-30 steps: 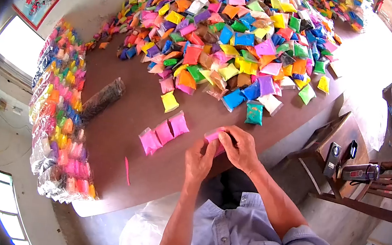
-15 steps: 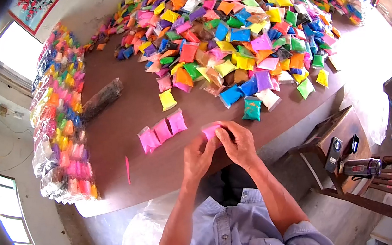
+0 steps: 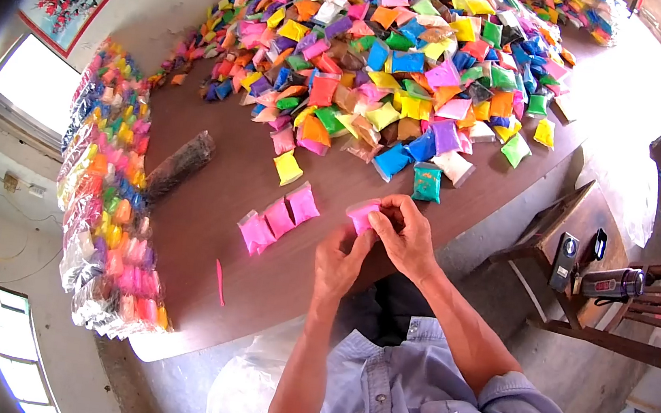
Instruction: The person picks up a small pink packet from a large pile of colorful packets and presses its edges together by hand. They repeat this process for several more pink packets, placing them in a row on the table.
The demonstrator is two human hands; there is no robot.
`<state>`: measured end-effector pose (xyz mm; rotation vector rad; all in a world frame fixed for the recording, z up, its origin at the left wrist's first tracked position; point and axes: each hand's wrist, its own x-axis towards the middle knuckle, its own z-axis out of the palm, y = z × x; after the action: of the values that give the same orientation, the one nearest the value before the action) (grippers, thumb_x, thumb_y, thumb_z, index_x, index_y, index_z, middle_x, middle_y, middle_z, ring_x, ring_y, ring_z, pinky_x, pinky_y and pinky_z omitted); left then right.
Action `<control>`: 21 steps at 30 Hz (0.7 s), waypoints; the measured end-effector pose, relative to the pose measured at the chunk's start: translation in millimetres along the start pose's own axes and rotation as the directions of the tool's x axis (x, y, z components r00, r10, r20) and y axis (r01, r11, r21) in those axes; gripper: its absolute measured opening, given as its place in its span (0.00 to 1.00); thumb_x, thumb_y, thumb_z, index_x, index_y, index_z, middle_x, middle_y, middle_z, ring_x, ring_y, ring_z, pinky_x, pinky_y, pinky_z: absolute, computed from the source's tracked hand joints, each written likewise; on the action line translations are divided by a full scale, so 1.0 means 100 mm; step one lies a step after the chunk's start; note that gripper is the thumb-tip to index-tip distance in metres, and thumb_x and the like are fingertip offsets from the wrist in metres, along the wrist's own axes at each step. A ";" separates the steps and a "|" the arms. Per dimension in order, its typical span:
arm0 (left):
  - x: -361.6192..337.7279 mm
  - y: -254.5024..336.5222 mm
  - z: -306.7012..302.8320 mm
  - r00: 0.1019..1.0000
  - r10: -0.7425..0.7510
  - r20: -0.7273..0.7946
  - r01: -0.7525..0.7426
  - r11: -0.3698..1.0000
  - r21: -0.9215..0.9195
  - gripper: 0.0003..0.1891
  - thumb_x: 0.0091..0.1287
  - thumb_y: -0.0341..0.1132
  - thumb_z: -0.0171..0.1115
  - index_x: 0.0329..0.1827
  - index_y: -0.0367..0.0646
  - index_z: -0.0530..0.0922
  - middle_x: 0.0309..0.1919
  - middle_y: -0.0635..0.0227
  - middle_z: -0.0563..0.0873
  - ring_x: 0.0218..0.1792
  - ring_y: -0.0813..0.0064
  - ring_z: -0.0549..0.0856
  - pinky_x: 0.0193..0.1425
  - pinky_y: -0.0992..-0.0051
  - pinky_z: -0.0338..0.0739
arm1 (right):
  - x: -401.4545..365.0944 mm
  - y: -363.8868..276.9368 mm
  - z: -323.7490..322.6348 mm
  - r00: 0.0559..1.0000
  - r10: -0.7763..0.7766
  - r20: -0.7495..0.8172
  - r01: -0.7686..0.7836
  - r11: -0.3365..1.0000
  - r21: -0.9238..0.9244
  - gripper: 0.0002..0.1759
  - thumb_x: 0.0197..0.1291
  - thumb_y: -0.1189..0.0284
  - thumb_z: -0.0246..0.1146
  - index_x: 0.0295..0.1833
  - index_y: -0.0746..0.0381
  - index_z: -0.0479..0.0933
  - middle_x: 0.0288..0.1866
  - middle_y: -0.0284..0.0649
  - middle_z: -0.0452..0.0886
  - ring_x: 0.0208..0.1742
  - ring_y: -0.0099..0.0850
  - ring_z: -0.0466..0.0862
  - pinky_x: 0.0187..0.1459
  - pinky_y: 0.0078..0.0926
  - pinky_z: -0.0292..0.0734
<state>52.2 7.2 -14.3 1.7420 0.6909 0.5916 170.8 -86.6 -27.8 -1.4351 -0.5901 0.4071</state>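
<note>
Pink packet comes into clearer view at the fingertips

The pink packet (image 3: 361, 216) is held up in front of the person, above the table's near edge. More of it shows now than a second ago, when the fingers covered most of it. The right hand (image 3: 407, 238) pinches its right side between thumb and fingers. The left hand (image 3: 338, 263) is just below, thumb raised and fingers bent close to the packet's lower edge; whether it grips or only steadies it, I cannot tell. The change suggests that the right hand now carries most of the hold, and that this packet is still being worked on.

Elsewhere on the table (image 3: 203, 249), little has altered. Three pink packets (image 3: 279, 217) stay in a slanting row, left of the hands and in from the near edge. A thin pink strip (image 3: 220, 282) lies closer to the near left corner. A yellow packet (image 3: 288, 167) and a green packet (image 3: 427, 182) sit at the front of the big heap (image 3: 410, 77) on the far side. A dark bag (image 3: 180, 165) lies near the left edge, next to stacked bags (image 3: 113, 214).
</note>
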 end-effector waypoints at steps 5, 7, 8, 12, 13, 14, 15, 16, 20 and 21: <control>-0.02 0.13 -0.03 0.997 -0.074 -0.022 0.069 0.982 -0.173 0.15 0.78 0.40 0.68 0.53 0.33 0.87 0.38 0.68 0.90 0.40 0.80 0.83 0.43 0.71 0.78 | -0.02 -0.06 -0.02 0.994 -0.091 0.066 0.098 0.989 -0.112 0.16 0.70 0.67 0.73 0.55 0.64 0.81 0.43 0.47 0.91 0.42 0.35 0.92 0.43 0.32 0.85; 0.00 0.04 -0.04 0.994 -0.105 -0.040 0.097 0.982 -0.162 0.15 0.78 0.40 0.67 0.53 0.33 0.87 0.36 0.69 0.88 0.38 0.80 0.81 0.43 0.72 0.77 | -0.02 -0.06 -0.02 0.990 -0.101 0.102 0.117 0.980 -0.163 0.16 0.69 0.67 0.73 0.55 0.64 0.81 0.43 0.47 0.91 0.43 0.37 0.93 0.44 0.34 0.85; 0.01 0.01 -0.05 0.994 -0.104 -0.040 0.096 0.982 -0.161 0.15 0.78 0.40 0.67 0.53 0.33 0.87 0.36 0.69 0.88 0.38 0.80 0.81 0.43 0.72 0.77 | -0.02 -0.05 -0.02 0.990 -0.102 0.101 0.118 0.980 -0.162 0.16 0.69 0.67 0.73 0.55 0.64 0.81 0.43 0.47 0.91 0.43 0.37 0.93 0.44 0.34 0.85; 0.01 -0.08 -0.05 0.995 -0.070 -0.071 0.063 0.993 -0.098 0.14 0.78 0.38 0.66 0.52 0.33 0.87 0.34 0.72 0.87 0.37 0.82 0.80 0.41 0.75 0.76 | -0.02 0.01 -0.01 0.989 -0.121 0.083 0.131 0.984 -0.124 0.15 0.70 0.69 0.73 0.55 0.64 0.81 0.42 0.44 0.89 0.41 0.31 0.90 0.43 0.31 0.84; 0.00 -0.10 -0.07 0.992 -0.093 -0.085 0.085 0.992 -0.090 0.13 0.78 0.38 0.67 0.51 0.33 0.87 0.35 0.73 0.87 0.37 0.83 0.80 0.41 0.76 0.76 | -0.01 0.02 0.00 0.992 -0.113 0.057 0.117 0.990 -0.076 0.16 0.68 0.67 0.73 0.55 0.64 0.82 0.43 0.47 0.91 0.42 0.37 0.92 0.43 0.35 0.85; -0.03 -0.03 -0.07 0.991 -0.093 -0.098 0.085 0.993 -0.081 0.13 0.78 0.38 0.67 0.51 0.33 0.87 0.35 0.73 0.87 0.37 0.83 0.80 0.41 0.76 0.76 | -0.01 0.00 -0.01 0.991 -0.123 0.057 0.129 0.985 -0.117 0.15 0.68 0.68 0.73 0.55 0.64 0.83 0.42 0.46 0.91 0.42 0.37 0.92 0.43 0.34 0.85; -0.10 0.11 -0.06 0.980 -0.106 -0.168 0.079 0.984 -0.158 0.13 0.77 0.37 0.68 0.51 0.34 0.87 0.36 0.73 0.87 0.37 0.83 0.81 0.41 0.77 0.77 | -0.01 -0.03 -0.02 0.990 -0.129 0.057 0.137 0.979 -0.152 0.14 0.68 0.69 0.73 0.54 0.64 0.83 0.42 0.46 0.91 0.42 0.37 0.93 0.43 0.33 0.85; -0.16 0.20 -0.10 0.963 -0.124 -0.238 0.068 0.971 -0.230 0.12 0.77 0.36 0.69 0.51 0.34 0.87 0.37 0.73 0.87 0.37 0.83 0.82 0.41 0.78 0.78 | -0.02 -0.05 -0.02 0.991 -0.125 0.051 0.132 0.979 -0.159 0.13 0.67 0.71 0.73 0.53 0.64 0.83 0.41 0.47 0.90 0.41 0.37 0.93 0.42 0.33 0.85; -0.54 0.14 -0.62 0.931 -0.079 -0.357 0.055 0.996 -0.075 0.11 0.75 0.35 0.71 0.50 0.35 0.88 0.38 0.72 0.89 0.38 0.81 0.86 0.43 0.77 0.81 | -0.03 -0.12 -0.02 0.969 -0.225 0.104 0.246 0.928 -0.280 0.11 0.67 0.71 0.72 0.51 0.62 0.85 0.41 0.47 0.89 0.40 0.45 0.91 0.41 0.36 0.85; -0.64 0.07 -0.82 0.925 -0.081 -0.370 0.062 0.996 -0.064 0.11 0.75 0.35 0.71 0.50 0.35 0.88 0.38 0.72 0.89 0.38 0.81 0.86 0.43 0.77 0.81 | -0.03 -0.14 -0.01 0.969 -0.221 0.114 0.244 0.933 -0.265 0.11 0.67 0.71 0.72 0.51 0.62 0.85 0.41 0.47 0.89 0.40 0.45 0.91 0.41 0.36 0.85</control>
<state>-49.2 15.4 10.4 1.5628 0.9903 0.8948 167.8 -90.9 -14.2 -1.5977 -0.9028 0.1997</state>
